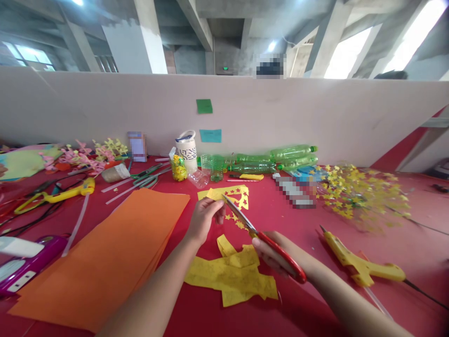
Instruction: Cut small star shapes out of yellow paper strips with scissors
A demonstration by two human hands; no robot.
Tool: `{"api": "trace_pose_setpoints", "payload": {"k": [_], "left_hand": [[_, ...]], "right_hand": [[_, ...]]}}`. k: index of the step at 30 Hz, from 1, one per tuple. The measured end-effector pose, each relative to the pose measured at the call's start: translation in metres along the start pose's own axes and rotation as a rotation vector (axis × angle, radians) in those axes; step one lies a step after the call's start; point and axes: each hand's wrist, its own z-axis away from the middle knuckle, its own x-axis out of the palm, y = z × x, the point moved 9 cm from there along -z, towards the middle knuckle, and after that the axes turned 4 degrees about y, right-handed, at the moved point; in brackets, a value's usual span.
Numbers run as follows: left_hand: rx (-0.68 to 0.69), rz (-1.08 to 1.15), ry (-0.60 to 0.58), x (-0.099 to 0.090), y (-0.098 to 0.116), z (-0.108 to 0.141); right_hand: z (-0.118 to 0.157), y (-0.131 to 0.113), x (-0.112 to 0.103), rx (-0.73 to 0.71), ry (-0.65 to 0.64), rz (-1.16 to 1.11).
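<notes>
My left hand [206,216] pinches a small piece of yellow material near the tips of the scissors. Red-handled scissors [282,255] are gripped in my right hand [277,255], their blades pointing up and left toward my left fingertips. Behind my hands lies a yellow sheet [242,191] with star-shaped holes. Small yellow stars [239,224] rest on the red table between the hands. Nearer to me, crumpled yellow scraps [231,276] lie below the scissors.
Orange sheets [112,252] lie at left, beside a purple power strip [38,267]. A yellow glue gun [361,264] is at right, near yellow star branches [351,192]. Green bottles [256,166], a white cup [187,152] and a star-filled container [178,168] stand or lie along the back.
</notes>
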Motion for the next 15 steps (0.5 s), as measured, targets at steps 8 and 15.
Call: {"api": "trace_pose_setpoints", "payload": {"k": [8,15], "left_hand": [[-0.050,0.088,0.030,0.0029,-0.0011,0.0019],[-0.068,0.116,0.036,0.0031,-0.0036,0.0021]], "right_hand": [[-0.0001,0.0005,0.0043,0.002,-0.017,-0.010],[0.0003,0.0023,0.0050,0.018,-0.022,-0.030]]}}
